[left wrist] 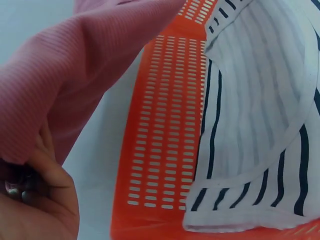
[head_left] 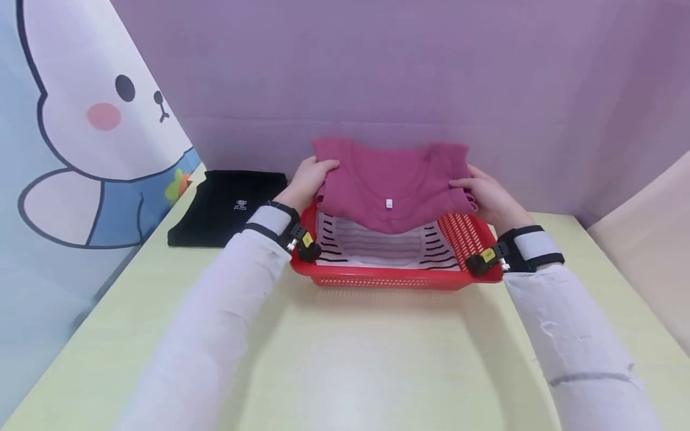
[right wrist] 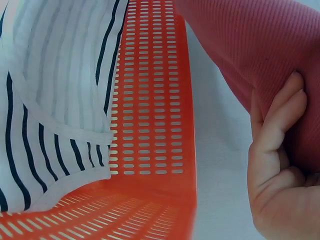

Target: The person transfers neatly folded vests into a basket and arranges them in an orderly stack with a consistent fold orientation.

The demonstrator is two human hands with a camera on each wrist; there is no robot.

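Both hands hold up a folded pink ribbed top (head_left: 385,185) above a red plastic basket (head_left: 388,279). My left hand (head_left: 311,178) pinches its left edge, thumb in front. At the opposite edge my right hand (head_left: 487,194) grips the cloth, with curled fingers (right wrist: 280,120) visible in the right wrist view. A small white label shows at the top's neckline. Inside the basket lies a white top with black stripes (head_left: 377,242), its upper part hidden behind the pink cloth. In the left wrist view the pink fabric partly covers the left hand (left wrist: 45,195).
A folded black garment (head_left: 226,206) lies on the pale table (head_left: 377,359) left of the basket. Behind stands a purple cloth backdrop (head_left: 399,66). A rabbit-printed sheet (head_left: 81,137) hangs at the left, and a pale wall (head_left: 652,221) bounds the right.
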